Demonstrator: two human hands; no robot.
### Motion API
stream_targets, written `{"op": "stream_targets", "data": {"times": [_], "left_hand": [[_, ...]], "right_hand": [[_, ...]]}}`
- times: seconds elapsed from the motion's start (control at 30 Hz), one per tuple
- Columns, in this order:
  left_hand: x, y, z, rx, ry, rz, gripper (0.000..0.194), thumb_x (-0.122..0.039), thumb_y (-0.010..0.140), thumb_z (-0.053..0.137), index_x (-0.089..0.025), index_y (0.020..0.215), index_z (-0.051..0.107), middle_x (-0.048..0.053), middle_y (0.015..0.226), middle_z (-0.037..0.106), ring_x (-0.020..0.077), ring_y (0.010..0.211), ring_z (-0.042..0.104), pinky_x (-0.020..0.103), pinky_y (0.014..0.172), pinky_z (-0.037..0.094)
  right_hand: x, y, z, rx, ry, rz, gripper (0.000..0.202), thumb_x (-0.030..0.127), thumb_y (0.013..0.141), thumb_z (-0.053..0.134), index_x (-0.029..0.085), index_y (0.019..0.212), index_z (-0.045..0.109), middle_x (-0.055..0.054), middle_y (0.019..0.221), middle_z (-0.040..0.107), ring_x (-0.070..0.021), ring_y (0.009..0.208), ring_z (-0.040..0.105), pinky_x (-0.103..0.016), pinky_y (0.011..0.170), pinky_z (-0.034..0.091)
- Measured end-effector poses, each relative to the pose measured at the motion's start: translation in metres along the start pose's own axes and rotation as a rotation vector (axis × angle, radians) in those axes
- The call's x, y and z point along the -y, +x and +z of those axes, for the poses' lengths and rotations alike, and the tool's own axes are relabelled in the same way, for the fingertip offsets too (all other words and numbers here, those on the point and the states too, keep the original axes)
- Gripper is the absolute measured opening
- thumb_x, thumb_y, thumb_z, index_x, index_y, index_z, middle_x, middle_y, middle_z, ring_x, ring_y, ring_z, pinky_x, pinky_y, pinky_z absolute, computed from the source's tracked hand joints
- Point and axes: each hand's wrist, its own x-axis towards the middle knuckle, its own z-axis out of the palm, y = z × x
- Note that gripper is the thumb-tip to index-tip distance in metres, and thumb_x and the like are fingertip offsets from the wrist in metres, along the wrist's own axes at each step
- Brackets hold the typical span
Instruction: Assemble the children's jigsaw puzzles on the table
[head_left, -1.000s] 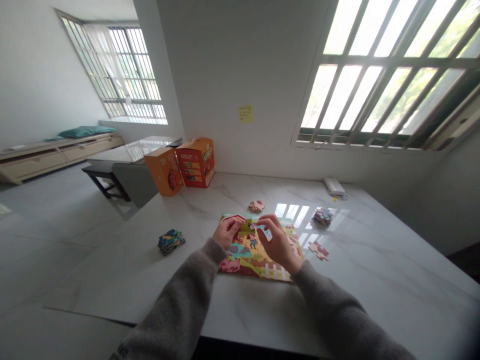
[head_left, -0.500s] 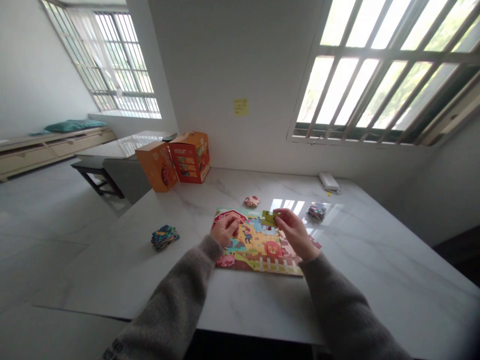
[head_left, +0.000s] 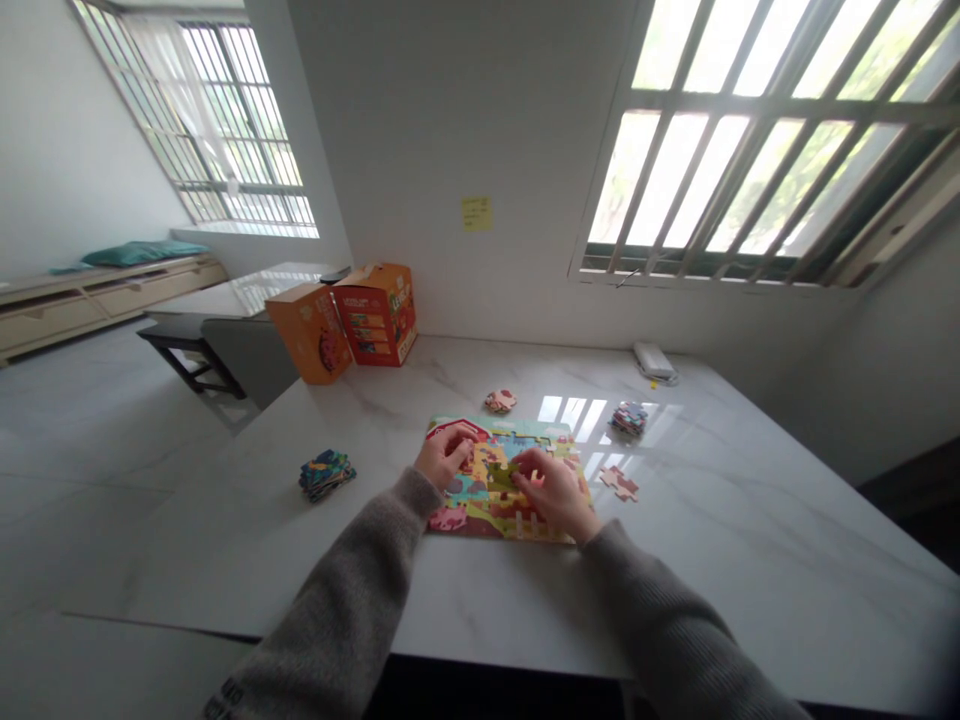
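Observation:
A colourful farm-scene puzzle board (head_left: pixel 480 522) lies flat on the white marbled table. Over its middle, my right hand (head_left: pixel 551 490) pinches a green puzzle piece (head_left: pixel 501 477) between thumb and fingers. My left hand (head_left: pixel 448 455) is at the board's upper left, over the red barn picture, its fingers curled together; what they hold, if anything, is hidden. Just right of the board lie a few pink pieces (head_left: pixel 619 483). Behind the board is a small pile of pinkish pieces (head_left: pixel 500 401).
A stack of dark blue-green pieces (head_left: pixel 327 474) lies to the left, another mixed stack (head_left: pixel 628 419) at the right. Orange boxes (head_left: pixel 375 315) stand at the back left. A white device with a cable (head_left: pixel 654 362) rests near the wall.
My right hand has moved down and left over the board with the green piece. The pink pieces to the right of the board now show fully. My left hand has barely moved.

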Motion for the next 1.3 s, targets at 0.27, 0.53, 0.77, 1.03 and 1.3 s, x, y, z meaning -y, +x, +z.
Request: {"op": "stream_targets", "data": {"times": [0.27, 0.53, 0.77, 1.03, 1.3], "left_hand": [[0.003, -0.004, -0.001, 0.177, 0.376, 0.022, 0.02, -0.03, 0.087, 0.057, -0.016, 0.094, 0.069, 0.0, 0.067, 0.062, 0.0134, 0.059, 0.055, 0.025, 0.058, 0.044], [0.003, -0.003, -0.001, 0.228, 0.493, 0.052, 0.016, -0.026, 0.084, 0.061, -0.016, 0.094, 0.068, 0.002, 0.077, 0.068, 0.014, 0.065, 0.058, 0.025, 0.064, 0.046], [0.003, -0.003, 0.001, 0.251, 0.521, 0.064, 0.019, -0.017, 0.082, 0.06, -0.017, 0.099, 0.068, 0.002, 0.081, 0.07, 0.0143, 0.069, 0.061, 0.025, 0.068, 0.049], [0.005, -0.004, 0.003, 0.298, 0.642, 0.135, 0.015, -0.018, 0.079, 0.065, -0.017, 0.092, 0.07, 0.004, 0.088, 0.067, 0.0166, 0.077, 0.062, 0.028, 0.075, 0.051], [0.005, -0.004, 0.004, 0.31, 0.617, 0.151, 0.018, -0.016, 0.076, 0.068, -0.018, 0.093, 0.073, 0.004, 0.091, 0.065, 0.0176, 0.081, 0.06, 0.031, 0.082, 0.051]], "right_hand": [[0.006, -0.001, 0.016, 0.08, 0.066, -0.003, 0.012, 0.023, 0.083, 0.06, 0.02, 0.095, 0.063, -0.002, 0.083, 0.067, -0.0162, 0.075, 0.061, -0.028, 0.069, 0.048], [0.007, 0.0, 0.021, 0.079, 0.101, 0.052, 0.012, 0.023, 0.083, 0.06, 0.019, 0.094, 0.062, -0.002, 0.085, 0.067, -0.0168, 0.076, 0.063, -0.028, 0.067, 0.048], [-0.003, 0.003, 0.032, 0.058, -0.068, 0.039, 0.008, 0.017, 0.081, 0.06, 0.02, 0.089, 0.062, -0.002, 0.081, 0.066, -0.0158, 0.073, 0.059, -0.026, 0.064, 0.045], [-0.008, 0.003, 0.035, 0.065, -0.212, -0.038, 0.008, 0.018, 0.084, 0.06, 0.021, 0.09, 0.065, -0.002, 0.079, 0.065, -0.0168, 0.072, 0.056, -0.027, 0.064, 0.042], [-0.008, 0.002, 0.036, 0.056, -0.242, -0.078, 0.014, 0.017, 0.084, 0.059, 0.022, 0.095, 0.068, -0.002, 0.08, 0.066, -0.018, 0.076, 0.058, -0.027, 0.068, 0.043]]}}
